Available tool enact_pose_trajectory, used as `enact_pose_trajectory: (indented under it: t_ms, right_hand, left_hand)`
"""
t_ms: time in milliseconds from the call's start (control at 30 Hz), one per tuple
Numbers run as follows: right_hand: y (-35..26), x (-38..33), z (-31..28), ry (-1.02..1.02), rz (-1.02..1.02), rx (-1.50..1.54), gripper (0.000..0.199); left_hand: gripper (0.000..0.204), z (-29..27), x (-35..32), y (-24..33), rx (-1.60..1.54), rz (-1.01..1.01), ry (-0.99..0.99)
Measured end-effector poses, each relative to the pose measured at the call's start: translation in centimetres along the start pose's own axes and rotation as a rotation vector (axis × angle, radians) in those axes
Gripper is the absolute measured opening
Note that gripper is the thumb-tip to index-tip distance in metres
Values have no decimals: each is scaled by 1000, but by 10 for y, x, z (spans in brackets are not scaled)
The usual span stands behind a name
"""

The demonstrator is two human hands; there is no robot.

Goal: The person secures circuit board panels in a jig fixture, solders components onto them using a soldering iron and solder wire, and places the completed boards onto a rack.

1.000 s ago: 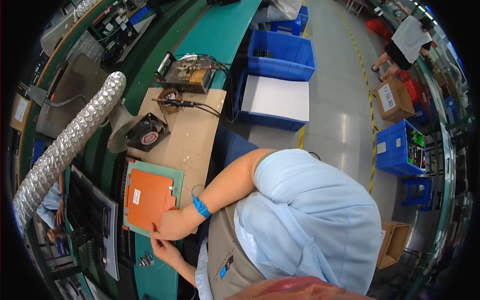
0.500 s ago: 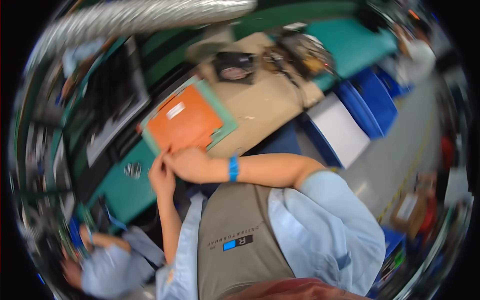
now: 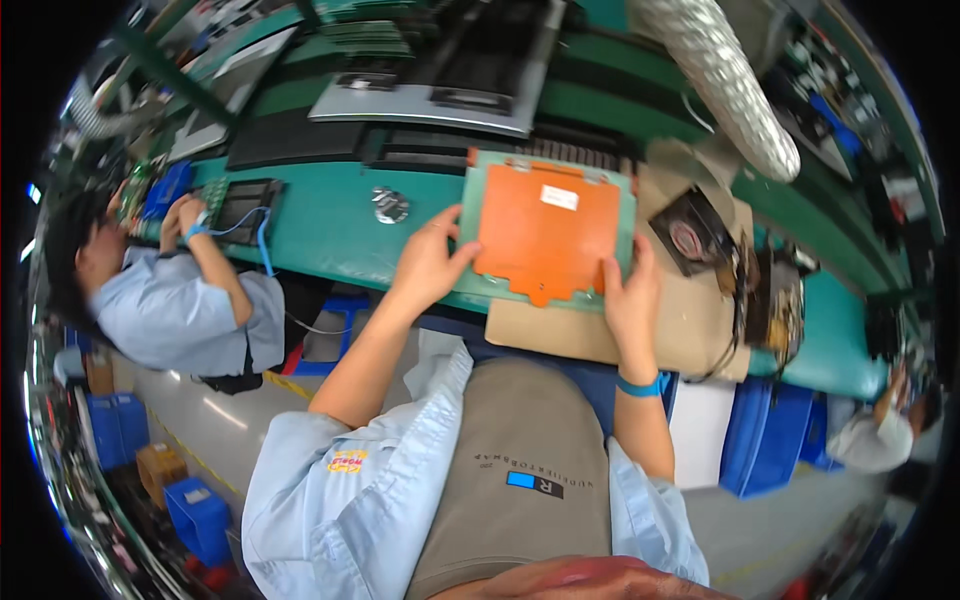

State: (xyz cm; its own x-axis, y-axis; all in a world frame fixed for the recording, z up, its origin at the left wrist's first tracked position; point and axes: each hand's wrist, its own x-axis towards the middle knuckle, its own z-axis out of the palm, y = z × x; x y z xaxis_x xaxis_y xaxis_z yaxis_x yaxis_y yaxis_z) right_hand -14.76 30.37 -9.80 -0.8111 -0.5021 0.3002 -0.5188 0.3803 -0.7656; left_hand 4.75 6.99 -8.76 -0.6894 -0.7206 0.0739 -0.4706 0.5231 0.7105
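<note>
On the long green worktop (image 3: 330, 235), my left hand (image 3: 428, 268) and right hand (image 3: 630, 295) each grip a side edge of the flat orange board (image 3: 545, 235). It looks stiff, light and thin.

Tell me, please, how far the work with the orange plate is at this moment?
Done: the orange plate lies flat in its green tray on the teal bench. In hand: the left hand grips the tray's left edge, the right hand its right edge. Left: both hands remain on it; nothing shows it released.
</note>
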Motion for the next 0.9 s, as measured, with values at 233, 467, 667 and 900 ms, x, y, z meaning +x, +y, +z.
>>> enact_pose_trajectory:
  t_ms: [233, 467, 667, 900]
  right_hand:
    - [15, -1, 6, -36, 25, 330, 55]
    - [-17, 1, -27, -105, -115, 581, 56]
    - [-44, -9, -49, -403, -190, 822, 61]
    - [-87, -43, -83, -769, 105, 1427, 72]
  left_hand:
    - [45, -27, -4, 22, 22, -28, -153]
    - [26, -41, -59, 55, -798, 181, 119]
    - [18, -72, -90, 90, -221, 852, 331]
    - [8, -65, -102, 91, 218, 1297, 447]
